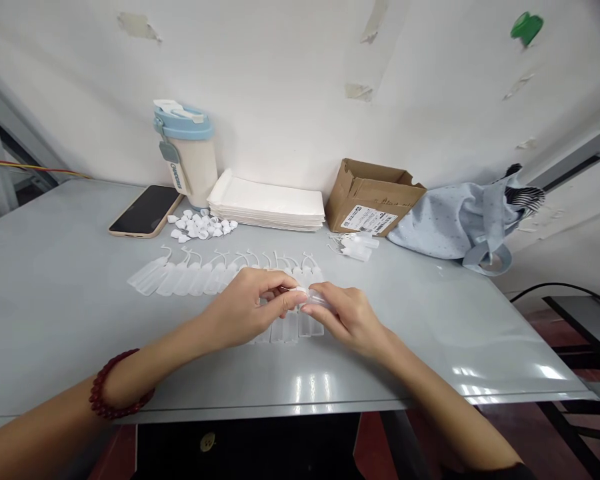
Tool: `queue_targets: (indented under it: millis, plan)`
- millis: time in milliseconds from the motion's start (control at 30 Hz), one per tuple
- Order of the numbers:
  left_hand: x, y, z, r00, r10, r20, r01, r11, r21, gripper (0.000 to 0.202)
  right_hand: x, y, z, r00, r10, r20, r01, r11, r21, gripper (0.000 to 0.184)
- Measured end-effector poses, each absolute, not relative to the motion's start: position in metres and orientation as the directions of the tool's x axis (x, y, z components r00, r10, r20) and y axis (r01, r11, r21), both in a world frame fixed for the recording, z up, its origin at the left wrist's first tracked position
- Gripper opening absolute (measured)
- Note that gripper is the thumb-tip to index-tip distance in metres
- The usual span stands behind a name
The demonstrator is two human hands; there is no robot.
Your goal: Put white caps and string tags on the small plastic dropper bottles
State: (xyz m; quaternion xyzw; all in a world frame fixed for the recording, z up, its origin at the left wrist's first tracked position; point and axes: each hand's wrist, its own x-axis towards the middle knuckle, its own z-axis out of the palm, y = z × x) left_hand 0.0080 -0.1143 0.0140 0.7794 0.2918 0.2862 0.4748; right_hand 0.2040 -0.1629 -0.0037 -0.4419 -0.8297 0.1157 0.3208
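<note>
My left hand (247,303) and my right hand (345,317) meet over the middle of the grey table (55,300). Their fingertips pinch a small clear plastic bottle (313,298) with a white cap between them. A row of similar clear bottles with thin hooked tips (200,273) lies flat just beyond and under my hands. A heap of small white caps (200,225) sits further back on the left. A few more bottles (357,245) lie near the cardboard box.
Along the wall stand a phone (145,210), a blue-lidded cup (190,157), a stack of white sheets (267,203), an open cardboard box (373,197) and a light blue cloth bag (460,220). A red bead bracelet circles my left wrist.
</note>
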Motion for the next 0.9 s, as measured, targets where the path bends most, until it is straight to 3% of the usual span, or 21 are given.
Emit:
queue_targets:
  millis: [67, 100, 167, 233, 333, 400, 467, 567, 667, 767, 900]
  plan:
    - [0.008, -0.115, 0.012, 0.668, 0.677, 0.308, 0.173, -0.544, 0.821, 0.014, 0.205, -0.164, 0.001, -0.367, 0.913, 0.179, 0.491, 0.353, -0.796, 0.035]
    - [0.007, -0.116, 0.011, 0.669, 0.647, 0.366, 0.166, -0.61, 0.775, 0.013, 0.205, -0.163, 0.003, -0.375, 0.926, 0.054, 0.39, 0.21, -0.897, 0.037]
    - [0.006, -0.117, 0.009, 0.667, 0.594, 0.45, 0.152, -0.699, 0.698, 0.012, 0.206, -0.162, 0.005, -0.431, 0.893, -0.133, 0.217, -0.041, -0.975, 0.04]
    - [0.006, -0.116, 0.008, 0.664, 0.576, 0.477, 0.147, -0.726, 0.672, 0.012, 0.206, -0.161, 0.005, -0.468, 0.864, -0.185, 0.149, -0.13, -0.98, 0.041]
    - [0.005, -0.114, 0.009, 0.654, 0.626, 0.425, 0.155, -0.661, 0.734, 0.012, 0.204, -0.161, 0.002, -0.377, 0.926, -0.005, 0.304, 0.118, -0.945, 0.033]
    - [0.004, -0.112, 0.01, 0.655, 0.666, 0.357, 0.179, -0.596, 0.783, 0.015, 0.202, -0.162, -0.002, -0.33, 0.916, 0.229, 0.489, 0.373, -0.788, 0.023]
    - [0.004, -0.11, 0.011, 0.662, 0.69, 0.293, 0.218, -0.551, 0.805, 0.019, 0.201, -0.161, -0.007, -0.357, 0.828, 0.432, 0.62, 0.556, -0.553, 0.019]
    - [0.004, -0.109, 0.013, 0.676, 0.706, 0.21, 0.262, -0.497, 0.827, 0.023, 0.202, -0.158, -0.016, -0.417, 0.677, 0.606, 0.728, 0.648, -0.223, 0.018]
    - [0.005, -0.11, 0.013, 0.699, 0.7, 0.147, 0.28, -0.458, 0.844, 0.029, 0.203, -0.157, -0.021, -0.447, 0.598, 0.665, 0.777, 0.628, -0.042, 0.019]
    - [0.005, -0.111, 0.012, 0.706, 0.684, 0.185, 0.259, -0.493, 0.831, 0.031, 0.203, -0.158, -0.021, -0.455, 0.625, 0.635, 0.776, 0.628, -0.062, 0.022]
    - [0.004, -0.111, 0.011, 0.707, 0.645, 0.289, 0.22, -0.589, 0.778, 0.026, 0.2, -0.163, -0.014, -0.406, 0.732, 0.548, 0.685, 0.64, -0.348, 0.024]
